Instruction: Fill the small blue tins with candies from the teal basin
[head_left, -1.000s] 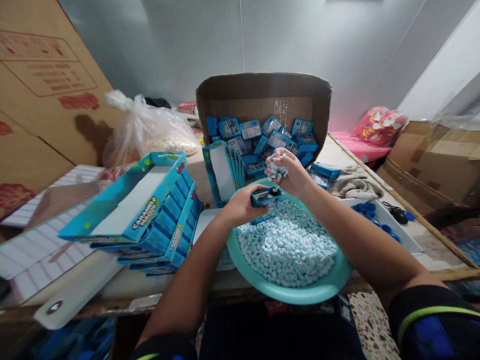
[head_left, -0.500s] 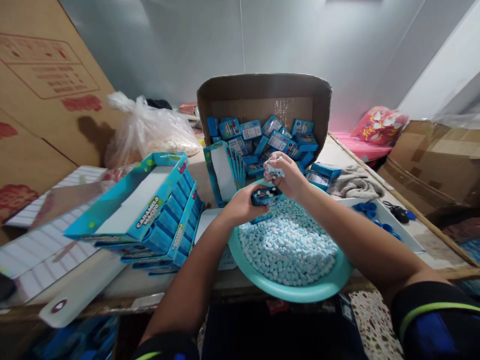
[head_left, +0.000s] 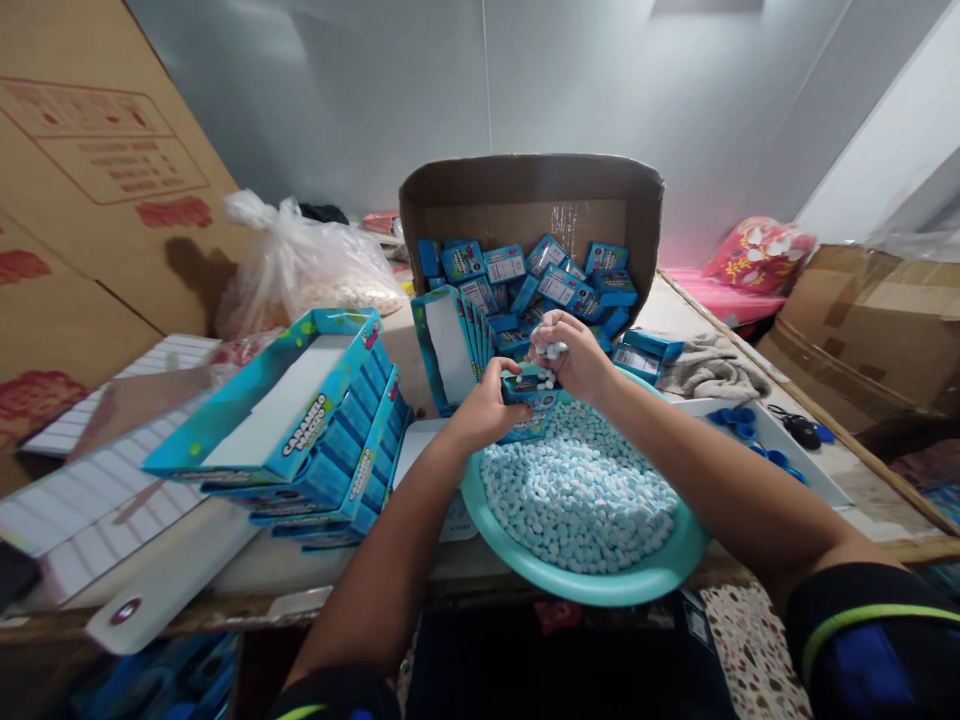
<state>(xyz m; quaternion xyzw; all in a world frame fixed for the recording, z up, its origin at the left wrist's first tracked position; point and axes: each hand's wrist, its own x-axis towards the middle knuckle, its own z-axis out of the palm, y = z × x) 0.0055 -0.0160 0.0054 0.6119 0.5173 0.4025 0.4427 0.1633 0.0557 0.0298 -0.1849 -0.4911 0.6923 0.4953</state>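
Observation:
My left hand (head_left: 486, 408) is closed around a small blue candy box (head_left: 527, 405), held upright over the back left of a turquoise basin (head_left: 592, 592). Pale blue and white candies (head_left: 585, 500) fill much of the basin. Just above the box's top, my right hand (head_left: 571, 352) has its fingers curled around a clump of the same candies (head_left: 553, 350). A few pieces show at the box's opening, below the right fingers. How full the box is inside cannot be made out.
Behind the basin, a cardboard carton (head_left: 525, 185) holds many small blue boxes. Stacked blue display trays (head_left: 300, 430) stand at left, with more upright trays (head_left: 450, 345) beside the carton. Rightward are a grey cloth (head_left: 712, 368) and a white tray (head_left: 817, 475) with blue caps.
My right hand has lowered slightly onto the box's opening, and the clump in it looks smaller. My left thumb has risen at the box's edge. The view has shifted slightly.

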